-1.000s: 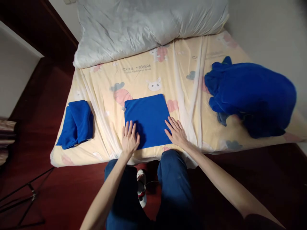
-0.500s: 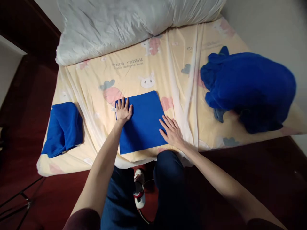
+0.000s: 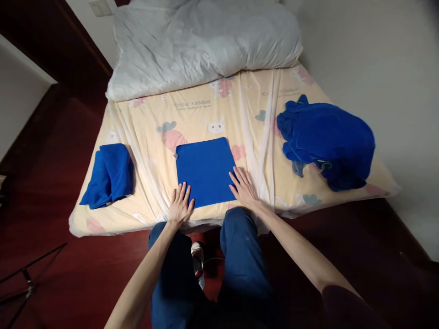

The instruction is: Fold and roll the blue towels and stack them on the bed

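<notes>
A flat blue cloth (image 3: 207,171) lies spread on the bed, its small white tag at the far left corner. My left hand (image 3: 180,204) rests with fingers apart on its near left corner. At the cloth's right edge, close to the near right corner, my right hand (image 3: 244,186) lies flat with fingers spread. Neither hand grips anything. To the left sits a folded blue cloth (image 3: 111,176), and on the right a large heap of blue cloth (image 3: 334,137).
The bed (image 3: 195,123) has a yellow rabbit-print sheet. A grey-white quilt (image 3: 206,41) lies rolled along its far side. A dark stand (image 3: 29,283) is on the red floor at lower left. My knees touch the near bed edge.
My left hand has moved from the far left corner to the near left corner of the flat cloth. My right hand stays at the right edge. The camera view has shifted.
</notes>
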Demonstrator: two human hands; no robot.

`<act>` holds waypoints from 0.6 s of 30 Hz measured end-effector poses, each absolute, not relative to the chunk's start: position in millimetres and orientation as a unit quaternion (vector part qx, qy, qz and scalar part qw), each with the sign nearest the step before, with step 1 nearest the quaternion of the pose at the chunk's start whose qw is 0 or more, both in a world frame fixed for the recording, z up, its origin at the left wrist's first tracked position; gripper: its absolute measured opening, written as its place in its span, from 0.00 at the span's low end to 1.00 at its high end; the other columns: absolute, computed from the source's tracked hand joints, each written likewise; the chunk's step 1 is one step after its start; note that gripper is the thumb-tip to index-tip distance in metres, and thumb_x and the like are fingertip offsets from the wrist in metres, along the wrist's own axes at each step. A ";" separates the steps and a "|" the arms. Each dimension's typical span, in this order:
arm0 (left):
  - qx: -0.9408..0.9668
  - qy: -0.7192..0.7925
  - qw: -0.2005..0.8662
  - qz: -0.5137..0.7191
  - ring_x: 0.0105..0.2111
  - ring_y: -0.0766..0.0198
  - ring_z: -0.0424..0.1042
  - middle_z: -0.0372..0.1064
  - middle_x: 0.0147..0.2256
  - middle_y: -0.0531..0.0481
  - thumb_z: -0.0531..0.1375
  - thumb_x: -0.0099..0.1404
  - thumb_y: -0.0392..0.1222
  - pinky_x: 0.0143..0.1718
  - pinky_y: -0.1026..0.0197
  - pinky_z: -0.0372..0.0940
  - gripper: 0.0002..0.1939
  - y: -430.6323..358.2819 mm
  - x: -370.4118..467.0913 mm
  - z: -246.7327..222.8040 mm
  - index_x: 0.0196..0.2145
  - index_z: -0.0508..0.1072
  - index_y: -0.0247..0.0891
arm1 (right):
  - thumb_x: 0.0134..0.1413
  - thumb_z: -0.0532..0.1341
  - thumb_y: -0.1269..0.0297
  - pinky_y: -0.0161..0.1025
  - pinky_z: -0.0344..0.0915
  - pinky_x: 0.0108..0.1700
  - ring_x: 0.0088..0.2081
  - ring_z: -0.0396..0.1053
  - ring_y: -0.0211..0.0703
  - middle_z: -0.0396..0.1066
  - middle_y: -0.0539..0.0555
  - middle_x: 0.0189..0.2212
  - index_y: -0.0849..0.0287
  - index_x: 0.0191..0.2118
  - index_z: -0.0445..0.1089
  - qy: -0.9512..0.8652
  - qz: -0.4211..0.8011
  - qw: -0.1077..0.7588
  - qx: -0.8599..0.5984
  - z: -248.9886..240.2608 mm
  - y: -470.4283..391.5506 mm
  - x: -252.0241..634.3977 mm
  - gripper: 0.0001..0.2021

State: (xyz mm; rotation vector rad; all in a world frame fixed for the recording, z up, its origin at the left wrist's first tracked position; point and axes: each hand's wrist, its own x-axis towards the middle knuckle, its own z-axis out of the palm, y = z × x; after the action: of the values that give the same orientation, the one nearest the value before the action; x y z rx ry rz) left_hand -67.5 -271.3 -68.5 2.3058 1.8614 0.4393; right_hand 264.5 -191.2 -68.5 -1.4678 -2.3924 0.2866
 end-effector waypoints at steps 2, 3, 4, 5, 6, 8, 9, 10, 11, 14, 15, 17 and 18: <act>0.772 0.615 0.075 0.141 0.76 0.48 0.41 0.44 0.75 0.36 0.47 0.78 0.52 0.76 0.39 0.40 0.34 -268.1 -69.0 -70.7 0.75 0.55 0.31 | 0.75 0.48 0.57 0.60 0.40 0.79 0.78 0.41 0.50 0.43 0.55 0.77 0.55 0.77 0.49 -0.872 0.117 0.143 -0.453 -67.8 -198.9 267.3 0.30; 0.777 0.610 0.079 0.137 0.76 0.48 0.41 0.43 0.75 0.36 0.47 0.78 0.53 0.75 0.39 0.40 0.35 -266.2 -70.0 -71.3 0.75 0.55 0.31 | 0.75 0.49 0.57 0.59 0.42 0.79 0.78 0.43 0.48 0.46 0.55 0.77 0.54 0.78 0.49 -0.887 0.129 0.130 -0.424 -67.0 -201.6 269.0 0.30; 0.781 0.605 0.085 0.133 0.76 0.47 0.41 0.43 0.75 0.35 0.48 0.78 0.54 0.75 0.39 0.40 0.36 -264.7 -71.5 -71.3 0.75 0.55 0.30 | 0.75 0.49 0.57 0.58 0.43 0.79 0.77 0.45 0.47 0.47 0.55 0.76 0.55 0.78 0.48 -0.897 0.138 0.117 -0.403 -65.8 -203.4 271.0 0.30; 0.784 0.601 0.091 0.129 0.76 0.46 0.41 0.44 0.75 0.34 0.48 0.78 0.56 0.75 0.38 0.40 0.37 -264.1 -73.3 -70.6 0.74 0.56 0.30 | 0.75 0.50 0.56 0.58 0.44 0.79 0.77 0.46 0.47 0.48 0.55 0.76 0.55 0.78 0.48 -0.905 0.146 0.105 -0.387 -64.1 -204.4 273.3 0.31; 0.786 0.598 0.098 0.125 0.76 0.45 0.42 0.44 0.75 0.33 0.49 0.77 0.57 0.75 0.38 0.41 0.38 -264.4 -75.6 -69.3 0.74 0.56 0.29 | 0.74 0.52 0.54 0.58 0.45 0.78 0.77 0.46 0.48 0.48 0.56 0.76 0.56 0.77 0.49 -0.910 0.151 0.094 -0.375 -62.0 -204.9 276.1 0.32; 0.793 0.588 0.108 0.114 0.76 0.43 0.43 0.44 0.75 0.32 0.52 0.75 0.60 0.74 0.37 0.42 0.40 -268.0 -81.2 -65.2 0.73 0.58 0.29 | 0.71 0.57 0.52 0.59 0.47 0.77 0.77 0.46 0.50 0.48 0.58 0.76 0.56 0.77 0.51 -0.914 0.159 0.080 -0.364 -56.9 -205.8 283.2 0.34; 0.800 0.580 0.111 0.109 0.76 0.43 0.44 0.45 0.74 0.32 0.53 0.74 0.61 0.74 0.37 0.43 0.40 -271.0 -84.3 -62.5 0.73 0.59 0.29 | 0.70 0.59 0.52 0.59 0.50 0.77 0.76 0.48 0.51 0.50 0.58 0.75 0.57 0.76 0.54 -0.915 0.164 0.077 -0.361 -54.2 -206.8 287.7 0.35; 0.808 0.569 0.114 0.104 0.75 0.44 0.45 0.46 0.74 0.32 0.54 0.73 0.60 0.75 0.38 0.43 0.40 -274.2 -87.4 -59.8 0.72 0.60 0.30 | 0.68 0.61 0.53 0.59 0.53 0.76 0.76 0.51 0.51 0.53 0.59 0.74 0.57 0.74 0.57 -0.913 0.169 0.078 -0.362 -51.8 -208.5 292.6 0.34; 0.816 0.558 0.117 0.099 0.75 0.45 0.47 0.48 0.74 0.33 0.55 0.73 0.58 0.75 0.40 0.44 0.38 -277.5 -90.1 -57.2 0.72 0.62 0.31 | 0.67 0.61 0.56 0.57 0.57 0.75 0.74 0.54 0.52 0.57 0.60 0.73 0.57 0.73 0.61 -0.910 0.172 0.083 -0.369 -49.8 -211.0 297.6 0.32; 0.830 0.537 0.129 0.083 0.73 0.51 0.53 0.54 0.72 0.37 0.54 0.72 0.46 0.74 0.44 0.49 0.31 -284.4 -94.5 -51.1 0.69 0.66 0.33 | 0.66 0.58 0.67 0.53 0.66 0.70 0.70 0.64 0.50 0.67 0.60 0.67 0.58 0.68 0.69 -0.891 0.160 0.105 -0.410 -45.7 -220.9 309.2 0.26; 0.830 0.537 0.131 0.077 0.73 0.52 0.55 0.56 0.71 0.39 0.53 0.71 0.41 0.74 0.45 0.50 0.30 -285.2 -94.5 -49.9 0.69 0.67 0.34 | 0.66 0.56 0.69 0.53 0.68 0.69 0.68 0.67 0.50 0.69 0.60 0.66 0.58 0.67 0.70 -0.885 0.153 0.109 -0.427 -44.9 -224.2 310.7 0.26; 0.826 0.543 0.131 0.070 0.72 0.53 0.57 0.59 0.70 0.40 0.50 0.69 0.35 0.73 0.46 0.53 0.31 -285.4 -93.0 -48.8 0.67 0.69 0.34 | 0.64 0.55 0.72 0.54 0.70 0.67 0.65 0.69 0.50 0.70 0.59 0.65 0.58 0.67 0.70 -0.874 0.141 0.107 -0.452 -43.6 -229.0 308.6 0.27; 0.823 0.548 0.131 0.072 0.71 0.53 0.58 0.60 0.70 0.39 0.50 0.68 0.33 0.73 0.47 0.54 0.31 -285.2 -92.3 -48.7 0.66 0.70 0.33 | 0.63 0.55 0.72 0.56 0.70 0.66 0.64 0.69 0.52 0.70 0.58 0.65 0.58 0.67 0.70 -0.871 0.136 0.105 -0.460 -43.3 -230.4 305.2 0.28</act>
State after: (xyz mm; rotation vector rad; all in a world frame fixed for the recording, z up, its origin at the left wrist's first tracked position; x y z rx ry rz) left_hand -92.3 -285.2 -48.7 2.3904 1.5925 0.2077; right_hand 305.2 -230.4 -43.3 -1.3552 -2.5677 0.4012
